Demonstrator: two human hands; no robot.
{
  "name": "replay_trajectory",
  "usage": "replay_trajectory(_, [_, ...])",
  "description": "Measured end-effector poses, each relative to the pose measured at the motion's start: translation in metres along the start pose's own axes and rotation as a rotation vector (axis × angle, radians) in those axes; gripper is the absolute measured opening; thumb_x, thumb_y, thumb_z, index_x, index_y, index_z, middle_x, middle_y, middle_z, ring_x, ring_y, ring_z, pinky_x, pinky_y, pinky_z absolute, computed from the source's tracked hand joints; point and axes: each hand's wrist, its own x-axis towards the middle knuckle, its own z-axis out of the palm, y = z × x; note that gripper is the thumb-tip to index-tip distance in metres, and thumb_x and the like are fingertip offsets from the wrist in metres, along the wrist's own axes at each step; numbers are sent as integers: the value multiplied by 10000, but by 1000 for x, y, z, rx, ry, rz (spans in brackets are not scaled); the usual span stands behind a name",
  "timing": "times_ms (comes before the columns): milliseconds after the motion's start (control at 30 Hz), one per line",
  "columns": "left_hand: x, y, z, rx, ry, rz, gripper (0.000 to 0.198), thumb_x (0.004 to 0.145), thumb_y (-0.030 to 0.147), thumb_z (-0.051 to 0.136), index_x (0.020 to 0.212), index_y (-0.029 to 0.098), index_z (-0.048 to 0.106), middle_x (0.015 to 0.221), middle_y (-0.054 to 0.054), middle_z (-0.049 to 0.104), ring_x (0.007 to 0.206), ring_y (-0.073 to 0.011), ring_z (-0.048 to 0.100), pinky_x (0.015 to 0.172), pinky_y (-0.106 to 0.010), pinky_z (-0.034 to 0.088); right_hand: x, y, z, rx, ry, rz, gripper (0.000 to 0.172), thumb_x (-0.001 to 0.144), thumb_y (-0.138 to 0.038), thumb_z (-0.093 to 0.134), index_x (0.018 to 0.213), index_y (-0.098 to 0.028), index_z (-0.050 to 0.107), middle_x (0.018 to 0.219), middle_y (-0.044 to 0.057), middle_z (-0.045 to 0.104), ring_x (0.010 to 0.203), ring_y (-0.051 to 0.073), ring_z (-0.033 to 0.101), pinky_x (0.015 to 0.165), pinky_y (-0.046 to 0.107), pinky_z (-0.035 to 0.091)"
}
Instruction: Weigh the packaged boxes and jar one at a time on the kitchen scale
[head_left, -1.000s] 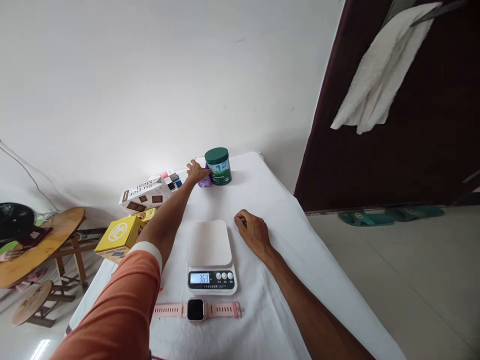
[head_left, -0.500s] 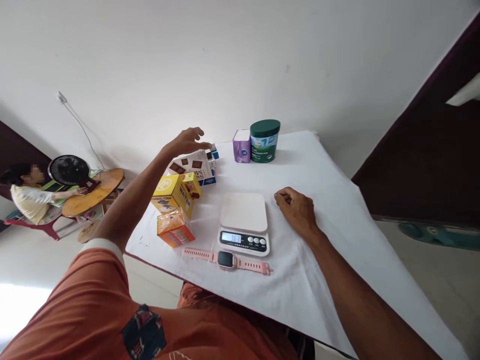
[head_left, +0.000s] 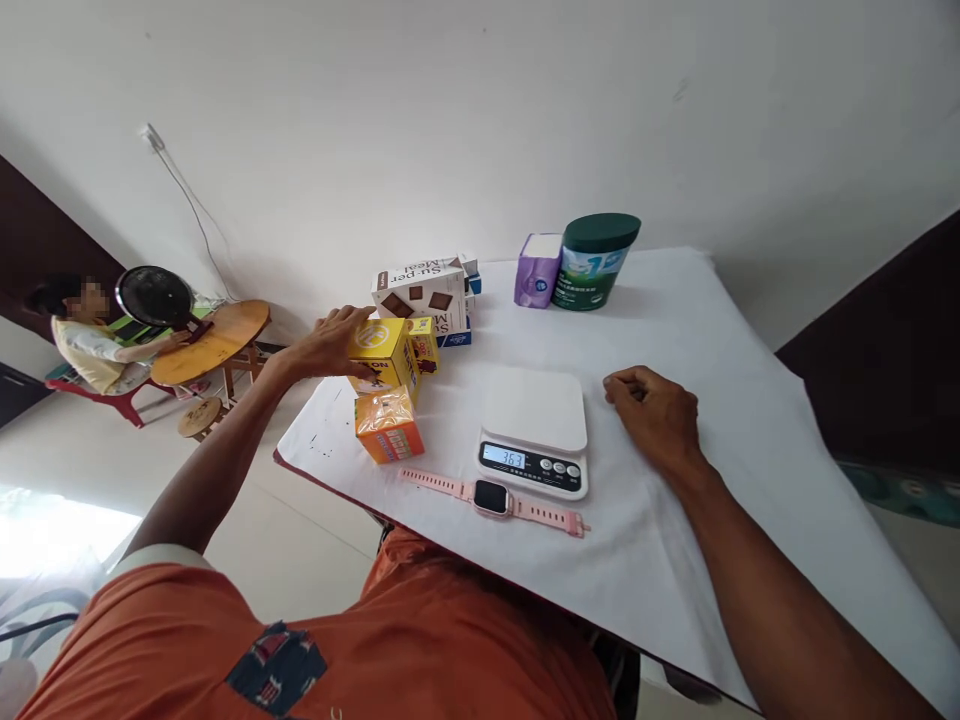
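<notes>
Left hand (head_left: 326, 345) is laying spread fingers on the yellow box (head_left: 384, 352) — grip not closed; right hand (head_left: 660, 415) is resting curled, empty. Lifting needs a firmer wrap.

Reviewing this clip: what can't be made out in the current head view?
Head view:
Left hand on yellow box: its back hides whether the fingers grip.
Right hand: curled fingers hide the palm.
Blue box: mostly hidden behind the chocolate-print box.
Orange packet print: too small.
</notes>
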Motion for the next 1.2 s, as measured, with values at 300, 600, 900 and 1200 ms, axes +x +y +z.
replay_trajectory(300, [8, 2, -5, -110, 41, 79, 946, 616, 541, 907, 1430, 219, 549, 1363, -111, 580, 1272, -334, 594, 1187, -504, 475, 2, -1, 0, 5, -8, -3, 102, 810, -355, 582, 774, -270, 623, 778, 88, 737, 799, 291, 705, 878, 426, 522])
replay_trajectory(600, [-5, 51, -54, -66, 275, 232, 1007, 610, 688, 918, 1430, 223, 563, 1360, -110, 600, 1219, -309, 591, 1109, -456, 509, 6, 8, 3, -4, -12, -22, 114, 835, -334, 568, 811, -255, 646, 794, 65, 737, 801, 256, 686, 860, 397, 507])
replay_trajectory(900, [30, 131, -39, -64, 259, 439, 1022, 624, 671, 929, 1455, 211, 551, 1333, -104, 603, 1169, -292, 582, 1015, -427, 512, 10, 15, 7, 46, 38, -82, 138, 845, -335, 558, 792, -239, 642, 735, 24, 712, 740, 213, 656, 777, 347, 476])
replay_trajectory(1200, [61, 170, -7, -95, 123, 441, 922, 676, 577, 915, 1425, 172, 561, 1308, -112, 595, 1214, -332, 589, 1090, -524, 493, 10, 15, 7, 70, 35, -67, 137, 851, -330, 555, 792, -235, 634, 746, 34, 717, 735, 214, 649, 752, 343, 459])
